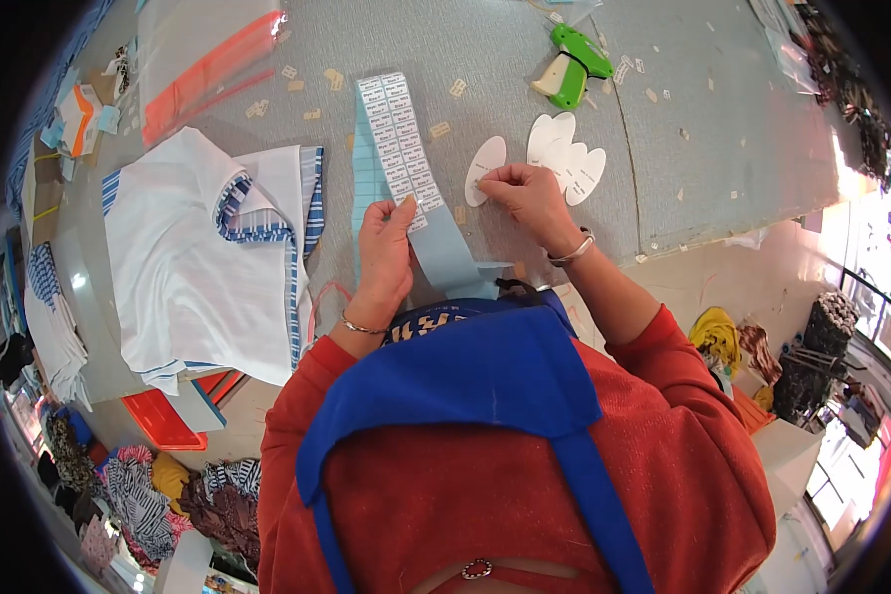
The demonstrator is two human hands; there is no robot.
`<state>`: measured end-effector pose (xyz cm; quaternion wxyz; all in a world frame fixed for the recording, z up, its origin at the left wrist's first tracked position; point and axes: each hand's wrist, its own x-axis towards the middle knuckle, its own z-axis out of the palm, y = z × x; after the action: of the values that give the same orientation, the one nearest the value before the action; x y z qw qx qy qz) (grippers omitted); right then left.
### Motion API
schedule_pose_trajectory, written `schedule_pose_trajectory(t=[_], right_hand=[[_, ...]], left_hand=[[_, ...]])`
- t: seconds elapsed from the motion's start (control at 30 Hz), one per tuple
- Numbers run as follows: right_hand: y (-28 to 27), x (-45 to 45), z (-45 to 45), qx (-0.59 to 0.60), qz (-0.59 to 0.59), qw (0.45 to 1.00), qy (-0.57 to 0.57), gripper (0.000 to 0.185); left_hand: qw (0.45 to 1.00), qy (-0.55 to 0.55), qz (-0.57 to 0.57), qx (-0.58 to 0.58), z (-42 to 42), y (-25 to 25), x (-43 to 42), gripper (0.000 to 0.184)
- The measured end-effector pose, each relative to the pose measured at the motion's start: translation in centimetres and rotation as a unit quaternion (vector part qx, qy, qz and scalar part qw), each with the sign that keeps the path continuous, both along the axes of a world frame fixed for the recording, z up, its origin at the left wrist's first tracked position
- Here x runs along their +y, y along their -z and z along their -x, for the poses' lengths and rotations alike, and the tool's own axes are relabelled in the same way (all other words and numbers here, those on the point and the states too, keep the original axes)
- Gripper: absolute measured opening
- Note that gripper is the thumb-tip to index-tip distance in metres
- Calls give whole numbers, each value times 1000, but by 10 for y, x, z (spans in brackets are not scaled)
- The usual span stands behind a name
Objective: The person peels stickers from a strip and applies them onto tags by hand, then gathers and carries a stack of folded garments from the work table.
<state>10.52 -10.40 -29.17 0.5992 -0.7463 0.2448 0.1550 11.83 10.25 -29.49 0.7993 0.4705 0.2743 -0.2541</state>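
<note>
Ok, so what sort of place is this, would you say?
Probably a garment finishing or packing workshop. A white garment with blue-striped trim lies on the grey table, the left hand holds a two-column strip of printed white stickers, and a green gun-shaped tool, perhaps for tagging, lies nearby.

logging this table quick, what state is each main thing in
Left hand, fingers closed on label strip
Label strip, upper part labelled, lower backing bare
Right hand, fingertips at single oval tag
Fanned tags, overlapping
Green tagging gun, lying down, unheld
White garment, laid out, unheld
</note>
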Motion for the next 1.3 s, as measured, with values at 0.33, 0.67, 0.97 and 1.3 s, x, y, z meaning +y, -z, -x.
schedule_pose_trajectory(t=[0.33, 0.67, 0.97, 1.3], right_hand=[[-14, 10, 0, -48, 262, 958, -107, 40], [-18, 8, -13, -116, 368, 907, -167, 63], [-8, -2, -8, -129, 151, 978, -62, 42], [-26, -75, 3, -63, 260, 962, -54, 37]], left_hand=[[1000, -3, 1, 2, 0, 1, 0, 18], [1000, 4, 1, -7, 1, 2, 1, 18], [1000, -11, 8, -15, 1, 7, 3, 19], [999, -12, 37, -4, -1, 0, 2, 18]])
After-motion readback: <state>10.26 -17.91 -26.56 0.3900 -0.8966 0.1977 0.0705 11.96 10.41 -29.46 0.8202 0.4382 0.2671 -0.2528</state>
